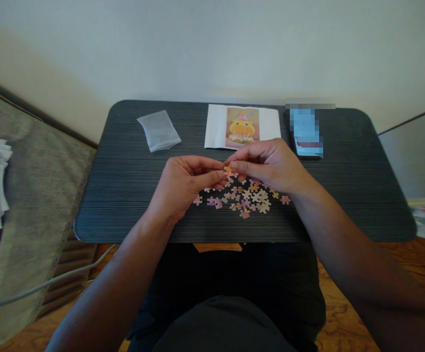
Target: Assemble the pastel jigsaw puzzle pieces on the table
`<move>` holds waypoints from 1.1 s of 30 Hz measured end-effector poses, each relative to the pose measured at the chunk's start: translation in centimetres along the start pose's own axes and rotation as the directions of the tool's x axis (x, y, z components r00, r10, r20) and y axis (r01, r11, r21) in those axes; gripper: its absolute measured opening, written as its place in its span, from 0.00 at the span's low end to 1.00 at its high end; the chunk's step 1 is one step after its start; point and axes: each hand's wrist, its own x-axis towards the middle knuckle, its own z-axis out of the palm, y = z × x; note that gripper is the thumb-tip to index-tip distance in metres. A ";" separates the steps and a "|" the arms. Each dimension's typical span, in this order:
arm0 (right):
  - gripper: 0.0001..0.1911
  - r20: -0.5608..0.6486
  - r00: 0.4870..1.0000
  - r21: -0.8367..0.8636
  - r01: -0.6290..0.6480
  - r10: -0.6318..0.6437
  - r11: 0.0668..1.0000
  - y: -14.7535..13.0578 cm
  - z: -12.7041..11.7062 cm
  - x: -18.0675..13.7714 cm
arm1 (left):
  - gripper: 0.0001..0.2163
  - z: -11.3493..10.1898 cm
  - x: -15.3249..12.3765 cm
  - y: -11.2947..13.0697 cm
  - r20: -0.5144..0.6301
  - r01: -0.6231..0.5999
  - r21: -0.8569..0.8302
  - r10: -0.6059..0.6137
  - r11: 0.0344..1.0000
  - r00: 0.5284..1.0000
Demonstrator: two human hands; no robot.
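head view: the left hand (181, 188) and right hand (276, 168) meet above the loose pieces (247, 195) on the table (124, 195), thumbs and fingertips of both clamped on the orange pieces (229, 170) between them. good joining would want edges held level, gentle even thumb pressure, and colours checked against the picture (242, 127) just beyond the hands.

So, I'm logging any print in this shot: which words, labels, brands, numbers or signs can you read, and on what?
No text is readable.
Picture sheet: small marks on its printed image, too blurred to tell whether they are letters.
Blue-topped item: pixelated, nothing readable.
Plastic bag: no lettering visible.
Puzzle pieces: no lettering discernible; their print is too small.
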 end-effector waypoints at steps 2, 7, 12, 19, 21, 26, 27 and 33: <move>0.16 0.007 1.000 0.004 0.009 -0.009 1.000 0.2 0.1 0.0 | 0.10 0.0 0.0 0.0 0.005 -0.007 0.019 0.007 1.000 1.000; 0.16 -0.079 0.997 -0.155 -0.002 -0.010 0.988 0.6 -1.1 -0.4 | 0.10 -0.6 0.6 -0.1 0.001 -0.067 0.157 0.068 0.985 0.998; 0.10 -0.200 0.977 -0.455 -0.025 -0.075 0.890 1.2 -4.9 -2.3 | 0.09 -2.8 1.6 -0.4 -0.027 -0.194 0.472 0.234 0.860 0.972; 0.06 -0.171 0.978 -0.607 -0.006 -0.123 0.794 2.7 -6.3 -6.0 | 0.08 -6.2 1.5 -0.9 -0.055 -0.200 0.689 0.326 0.696 0.944; 0.06 -0.226 0.964 -0.660 -0.045 -0.141 0.750 3.0 -6.2 -7.1 | 0.09 -6.8 1.2 -1.2 -0.084 -0.188 0.696 0.339 0.693 0.937; 0.07 -0.408 0.886 -0.725 -0.168 -0.219 0.667 3.4 -5.7 -10.1 | 0.10 -7.8 -0.2 -1.4 -0.101 -0.200 0.762 0.418 0.616 0.903; 0.07 -0.422 0.880 -0.722 -0.181 -0.217 0.668 3.5 -5.4 -10.7 | 0.10 -7.9 -0.6 -1.3 -0.091 -0.202 0.780 0.427 0.593 0.900; 0.10 -0.445 0.878 -0.705 -0.223 -0.175 0.673 4.4 -3.1 -13.6 | 0.07 -8.4 -2.9 -1.3 -0.067 -0.204 0.828 0.453 0.523 0.889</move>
